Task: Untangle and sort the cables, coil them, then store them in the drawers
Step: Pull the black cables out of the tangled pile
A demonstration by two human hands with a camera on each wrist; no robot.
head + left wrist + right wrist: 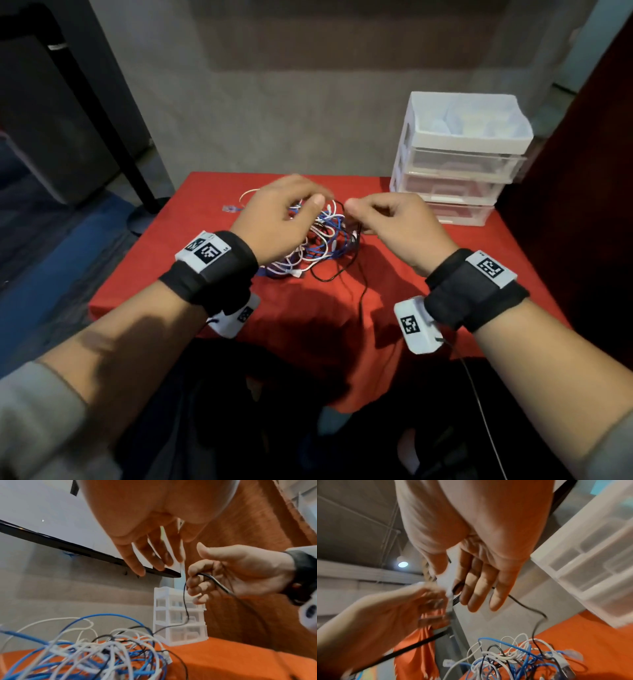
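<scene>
A tangle of blue, white and black cables (pixel 322 243) (pixel 102 653) (pixel 513 660) lies on the red tablecloth (pixel 308 325). My right hand (pixel 356 212) (pixel 202 577) (pixel 471 595) hovers over the pile's right side with its fingers curled round a thin black cable (pixel 360 294) (pixel 186 601) (pixel 527 605). That cable hangs from the hand into the tangle and trails toward the front edge. My left hand (pixel 308 202) (pixel 154 561) (pixel 426 605) hovers over the pile's left side, fingers loosely extended, with nothing in them. A white drawer unit (pixel 455 161) (pixel 180 622) (pixel 590 563) stands at the back right, drawers closed.
A loose blue cable end (pixel 230 208) rests on the cloth left of the pile. A black stand (pixel 102 120) rises left of the table. A dark red panel (pixel 582 205) borders the right side. A grey wall is close behind the table.
</scene>
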